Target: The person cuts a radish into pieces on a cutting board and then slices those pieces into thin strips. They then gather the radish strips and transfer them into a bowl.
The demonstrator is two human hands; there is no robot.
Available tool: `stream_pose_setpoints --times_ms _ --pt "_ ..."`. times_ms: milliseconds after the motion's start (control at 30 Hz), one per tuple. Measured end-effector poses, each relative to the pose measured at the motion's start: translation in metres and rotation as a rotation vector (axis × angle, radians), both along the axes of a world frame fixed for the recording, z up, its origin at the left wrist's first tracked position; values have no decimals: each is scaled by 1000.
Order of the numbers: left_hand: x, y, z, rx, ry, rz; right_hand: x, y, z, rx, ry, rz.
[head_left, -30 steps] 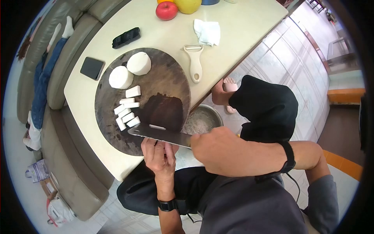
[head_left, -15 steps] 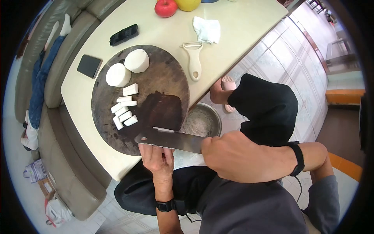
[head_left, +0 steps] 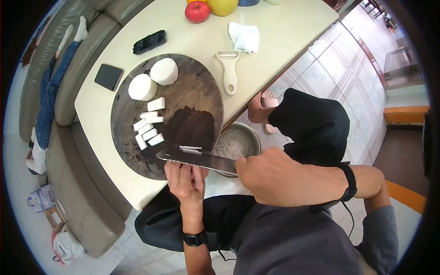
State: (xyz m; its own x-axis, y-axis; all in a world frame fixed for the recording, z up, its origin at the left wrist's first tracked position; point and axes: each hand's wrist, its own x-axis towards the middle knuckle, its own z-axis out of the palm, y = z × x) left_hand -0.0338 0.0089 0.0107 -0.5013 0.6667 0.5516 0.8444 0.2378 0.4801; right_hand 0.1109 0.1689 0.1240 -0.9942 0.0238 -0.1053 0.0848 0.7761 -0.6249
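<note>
The right hand point(head_left: 275, 176) is closed firmly around the handle of a cleaver point(head_left: 201, 159), whose blade is held across the near edge of the round cutting board point(head_left: 192, 91). The left hand point(head_left: 185, 181) is laid just behind the blade with its fingers loosely extended; whether anything is pinned beneath them cannot be told. Thin white strips point(head_left: 190, 148) are seen beside the blade, so slicing is judged to be under way. Cut sticks point(head_left: 147, 133) and two round chunks point(head_left: 164, 71) lie farther off. For the next cut, fingertips should be kept clear.
</note>
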Motion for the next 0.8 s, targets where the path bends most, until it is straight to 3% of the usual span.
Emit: stream_pose_setpoints --times_ms 100,367,700,800 --pt "-1 -3 -3 -10 -25 -7 2 1 11 33 -145 12" --pt "-2 1 0 10 27 -27 -7 3 -2 25 46 67" --pt "1 2 2 13 6 -11 -13 -2 -17 12 101 -31" --pt "1 1 1 20 11 -8 -6 2 -7 24 -13 8"
